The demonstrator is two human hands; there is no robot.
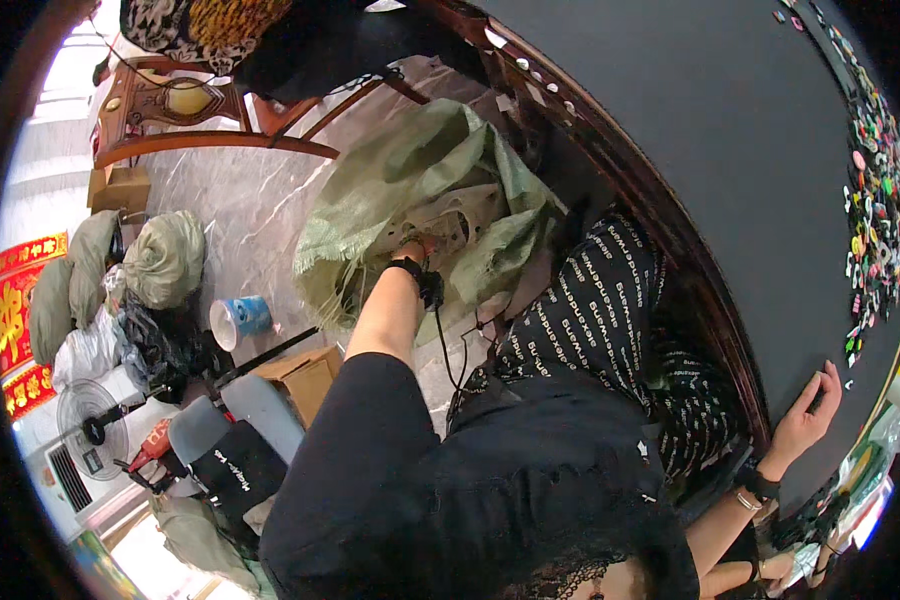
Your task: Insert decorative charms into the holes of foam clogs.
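Two hands busy | left hand [415,245] reaches into green sack [410,190] on floor, 11 o'clock, fingers hidden, grip untellable | right hand [805,420] flat, fingers apart, on dark bench [730,150], 4 o'clock | advice: brace there, lift slowly.

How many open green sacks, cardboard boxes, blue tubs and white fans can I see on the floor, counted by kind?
Open green sack, with the left hand reaching into it: 1
Cardboard boxes: 2
Blue tub: 1
White fan: 1
Total: 5
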